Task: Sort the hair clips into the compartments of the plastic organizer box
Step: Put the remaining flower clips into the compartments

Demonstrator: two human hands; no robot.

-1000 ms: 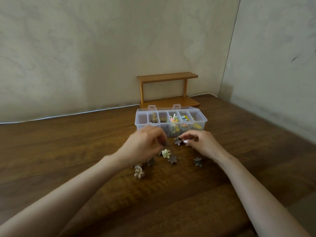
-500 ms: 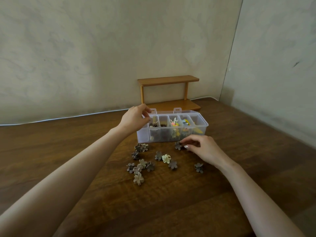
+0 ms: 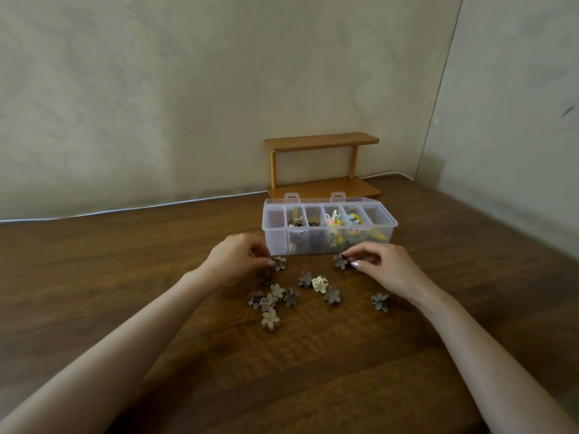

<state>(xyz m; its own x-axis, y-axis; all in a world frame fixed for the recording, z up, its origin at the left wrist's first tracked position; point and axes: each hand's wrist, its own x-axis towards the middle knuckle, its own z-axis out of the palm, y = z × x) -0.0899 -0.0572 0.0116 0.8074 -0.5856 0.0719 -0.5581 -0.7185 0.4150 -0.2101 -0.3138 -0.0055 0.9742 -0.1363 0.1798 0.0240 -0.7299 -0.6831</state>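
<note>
Left hand [image 3: 238,258] low over the table [image 3: 125,277], fingers curled, tips touching a tan flower clip [image 3: 279,263]; gripped or not, can't tell. Loose clips [image 3: 305,278] lie scattered between the hands, before the open organizer box [image 3: 275,242]. Right hand [image 3: 385,266] pinches a brown flower clip [image 3: 340,262] just beside the box's front wall.

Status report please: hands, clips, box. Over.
Left hand at beige flower clip, grip unclear. Right hand pinching grey-brown flower clip. Organizer box open, loose clips in front. Nothing blocking it.
</note>
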